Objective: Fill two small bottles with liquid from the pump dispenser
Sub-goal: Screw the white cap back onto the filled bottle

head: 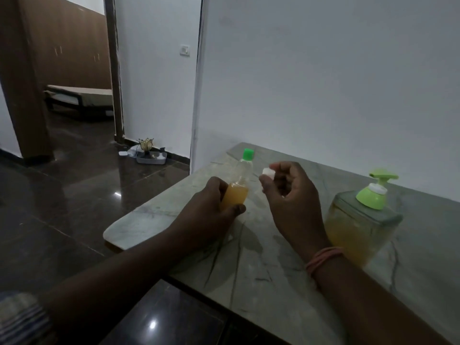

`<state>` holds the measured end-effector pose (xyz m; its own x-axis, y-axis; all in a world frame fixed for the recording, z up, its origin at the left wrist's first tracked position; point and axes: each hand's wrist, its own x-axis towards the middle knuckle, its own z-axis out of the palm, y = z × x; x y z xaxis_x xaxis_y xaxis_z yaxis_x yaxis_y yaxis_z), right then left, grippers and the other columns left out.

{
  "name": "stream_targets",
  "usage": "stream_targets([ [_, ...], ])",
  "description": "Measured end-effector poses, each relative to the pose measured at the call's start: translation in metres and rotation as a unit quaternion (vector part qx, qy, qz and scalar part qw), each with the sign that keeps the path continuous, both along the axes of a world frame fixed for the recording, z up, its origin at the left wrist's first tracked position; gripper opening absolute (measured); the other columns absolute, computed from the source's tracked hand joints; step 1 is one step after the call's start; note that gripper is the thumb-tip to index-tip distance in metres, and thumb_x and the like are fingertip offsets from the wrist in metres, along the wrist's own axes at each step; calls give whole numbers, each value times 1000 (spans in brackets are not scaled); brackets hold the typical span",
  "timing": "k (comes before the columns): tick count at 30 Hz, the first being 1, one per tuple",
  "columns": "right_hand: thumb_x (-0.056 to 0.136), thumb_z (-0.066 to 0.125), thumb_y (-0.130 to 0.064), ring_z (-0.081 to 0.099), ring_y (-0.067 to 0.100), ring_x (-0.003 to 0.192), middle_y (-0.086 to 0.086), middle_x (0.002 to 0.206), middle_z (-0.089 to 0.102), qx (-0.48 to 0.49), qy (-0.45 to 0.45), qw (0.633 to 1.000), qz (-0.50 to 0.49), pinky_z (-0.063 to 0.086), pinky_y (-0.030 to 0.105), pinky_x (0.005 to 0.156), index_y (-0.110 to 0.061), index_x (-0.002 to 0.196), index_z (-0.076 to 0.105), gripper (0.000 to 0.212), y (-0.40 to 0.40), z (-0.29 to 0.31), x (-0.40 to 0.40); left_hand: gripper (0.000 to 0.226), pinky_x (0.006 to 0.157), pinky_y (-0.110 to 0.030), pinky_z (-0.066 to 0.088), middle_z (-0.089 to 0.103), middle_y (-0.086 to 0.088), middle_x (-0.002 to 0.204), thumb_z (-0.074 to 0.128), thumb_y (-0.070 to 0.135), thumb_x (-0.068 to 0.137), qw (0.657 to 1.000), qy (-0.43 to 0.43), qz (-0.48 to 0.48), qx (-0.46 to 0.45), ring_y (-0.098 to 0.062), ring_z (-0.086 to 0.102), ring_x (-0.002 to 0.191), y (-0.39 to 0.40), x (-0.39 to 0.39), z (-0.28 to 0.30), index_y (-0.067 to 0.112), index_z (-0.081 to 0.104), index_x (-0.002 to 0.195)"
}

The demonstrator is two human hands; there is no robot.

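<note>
My left hand (207, 209) grips a small bottle (235, 195) of orange liquid that rests on the marble table (261, 277). Just behind it, and overlapping it, stands a clear small bottle with a green cap (246, 163); I cannot tell where one bottle ends and the other begins. My right hand (291, 202) hovers to the right of them, pinching a small white cap (267, 171) between thumb and fingertips. The pump dispenser (358, 227), a square clear bottle of yellow-orange liquid with a light green pump head (374, 192), stands to the right of my right wrist.
A white wall runs along the table's far side. The table's rounded left end (112, 235) overhangs a dark glossy floor. On the floor by the doorway sits a grey tray with a lotus-shaped holder (149, 155). A low bed (79, 98) shows in the room beyond.
</note>
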<state>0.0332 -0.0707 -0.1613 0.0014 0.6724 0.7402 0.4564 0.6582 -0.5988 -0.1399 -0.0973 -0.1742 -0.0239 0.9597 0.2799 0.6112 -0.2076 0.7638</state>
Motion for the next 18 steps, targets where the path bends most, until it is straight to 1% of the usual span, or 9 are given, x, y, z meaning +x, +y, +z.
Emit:
stream_targets([
  [1,95,67,-21,66,0,89,-13,98,67,18,-10,1000,5,56,15,77,-23,114,64,19,0,1,0,51,63,-17,41,50,8,110,70,42,87,1000,1,2,-3,-4,51,86,3,0,0,24,42,125],
  [3,98,61,-12,62,1,98,-7,108,64,45,-36,998,12,51,11,84,-17,121,67,24,1,1,1,50,64,-18,42,51,7,111,72,41,86,1000,4,7,-2,-8,52,92,6,1,0,25,42,123],
  [5,98,57,-6,58,4,102,-2,113,59,58,-71,996,15,46,7,86,-15,125,67,30,3,-1,0,51,66,-19,43,52,7,112,73,42,85,1000,10,11,3,-11,54,96,6,2,-1,25,43,123],
  [9,98,58,-3,61,9,106,-1,119,62,48,-98,991,71,52,19,91,-14,130,64,34,4,0,-4,53,71,-19,46,60,-3,124,74,42,84,999,39,-4,27,-13,58,101,4,4,-3,23,45,124],
  [11,97,61,-5,62,5,108,-3,122,65,29,-93,992,84,52,17,92,-16,131,62,36,3,1,-4,54,68,-14,44,60,-4,127,74,42,84,997,65,-15,40,-12,56,98,3,6,-4,22,44,125],
  [13,96,62,-6,62,1,105,-6,119,67,23,-97,992,82,50,12,90,-18,127,65,33,2,1,-2,55,68,-13,44,59,-5,129,73,42,84,996,78,-18,44,-11,55,97,1,8,-3,22,44,127],
  [15,97,61,-6,61,-1,105,-8,117,68,11,-98,991,88,47,7,89,-19,124,66,31,2,2,2,57,75,-21,52,59,-5,131,73,43,84,996,77,-29,41,-14,58,102,1,9,-3,22,44,128],
  [17,98,59,-5,61,-2,109,-9,119,68,-10,-92,991,100,46,8,93,-19,124,67,31,2,4,5,58,84,-32,57,59,-6,133,74,45,83,995,77,-43,34,-18,62,108,1,9,-3,23,45,128],
  [18,98,58,-4,61,-1,111,-8,119,68,-16,-95,990,106,47,10,95,-18,124,68,31,2,5,7,58,86,-35,58,60,-6,132,74,45,83,995,78,-47,33,-19,63,108,0,9,-3,23,45,128],
])
